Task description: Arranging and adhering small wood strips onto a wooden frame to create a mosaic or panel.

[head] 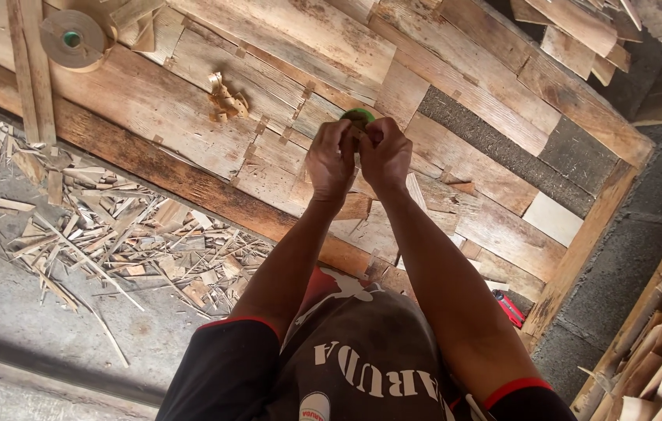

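My left hand (331,160) and my right hand (384,153) are pressed together over a patchwork sheet of thin wood veneer strips (284,93). Both hands grip a small roll with a green core (359,118), mostly hidden behind my fingers. Brown paper tape patches (251,148) join the veneer pieces near my hands. My forearms reach up from the bottom of the view.
A large roll of brown paper tape (74,37) lies at the top left. A crumpled tape scrap (225,100) rests on the veneer. Veneer offcuts and splinters (105,234) litter the concrete floor at left. Stacked veneer pieces (658,351) stand at the lower right. A red tool (509,306) lies near the sheet's edge.
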